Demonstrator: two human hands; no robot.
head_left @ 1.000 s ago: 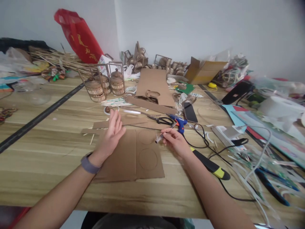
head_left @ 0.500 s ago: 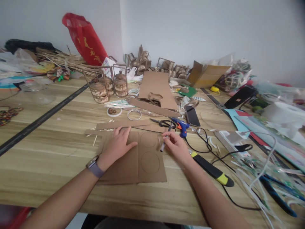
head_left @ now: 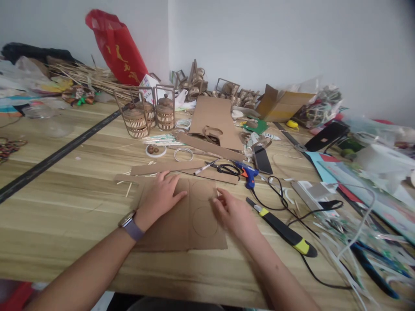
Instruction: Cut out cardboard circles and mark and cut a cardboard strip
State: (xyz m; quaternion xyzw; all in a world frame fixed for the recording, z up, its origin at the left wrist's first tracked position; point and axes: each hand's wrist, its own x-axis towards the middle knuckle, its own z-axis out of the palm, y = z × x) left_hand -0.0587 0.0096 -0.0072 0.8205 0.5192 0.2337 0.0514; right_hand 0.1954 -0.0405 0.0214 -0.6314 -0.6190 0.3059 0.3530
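Observation:
My left hand (head_left: 164, 194) lies flat with fingers spread on a folded piece of cardboard (head_left: 162, 233), a watch on its wrist. Two circles are drawn on the cardboard's right panel, one above the other. My right hand (head_left: 235, 211) is at that panel's right edge, thumb and forefinger slightly apart and nothing visible between them. Whether its fingertips touch the edge I cannot tell. Beyond the cardboard, a pen (head_left: 205, 167) rests across cardboard strips (head_left: 168, 167). Right of my right hand lies a utility knife (head_left: 285, 231) with its blade out.
Scissors (head_left: 228, 169) and a blue glue gun (head_left: 249, 173) lie past my right hand, the gun's cord trailing right. A phone (head_left: 262, 160), white rings (head_left: 183, 154) and small lidded baskets (head_left: 134, 123) stand farther back. A power strip (head_left: 314, 198) sits at right.
My right hand has let go of the pen, which now lies on the strips. That hand has moved slightly left and down to the cardboard's edge. My left hand stays on the cardboard.

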